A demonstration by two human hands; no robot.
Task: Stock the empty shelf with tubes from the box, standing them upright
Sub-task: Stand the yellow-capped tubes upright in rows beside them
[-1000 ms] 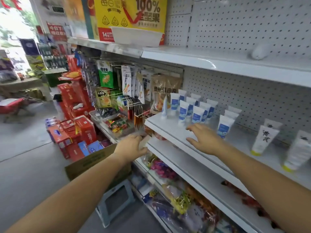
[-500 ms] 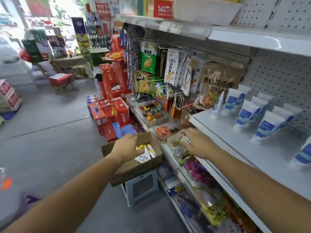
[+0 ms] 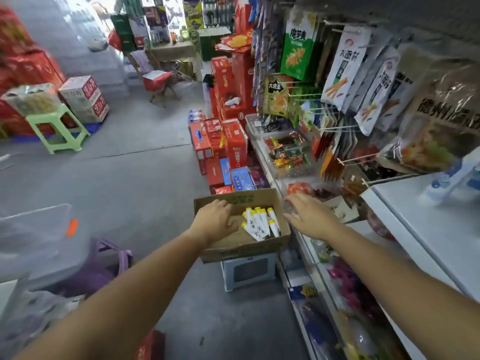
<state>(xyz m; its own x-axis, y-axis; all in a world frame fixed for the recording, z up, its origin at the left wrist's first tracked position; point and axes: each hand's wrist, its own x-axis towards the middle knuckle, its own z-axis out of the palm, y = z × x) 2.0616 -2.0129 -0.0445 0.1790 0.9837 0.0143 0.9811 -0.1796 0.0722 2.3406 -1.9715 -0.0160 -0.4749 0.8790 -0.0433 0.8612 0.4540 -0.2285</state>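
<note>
An open cardboard box [image 3: 259,246] sits on a small grey stool beside the shelving. Several white tubes with yellow caps [image 3: 259,223] lie in its right half. My left hand [image 3: 214,220] hovers over the box's left half, just left of the tubes, fingers relaxed and holding nothing. My right hand [image 3: 310,215] is spread flat just past the box's right wall, also holding nothing. The white shelf [image 3: 426,224] fills the right edge of the view, with a blurred blue-and-white tube [image 3: 452,180] standing on it.
Snack packets hang on pegs [image 3: 345,81] above trays of sweets [image 3: 288,152]. Red gift boxes [image 3: 220,144] are stacked on the floor behind the cardboard box. A green stool [image 3: 58,131] and cartons stand at the left. Lower shelves [image 3: 337,294] hold bagged goods.
My view has swung down and left from the shelf to the box. Both hands have left the shelf edge; the left is now over the box and the right beside it.
</note>
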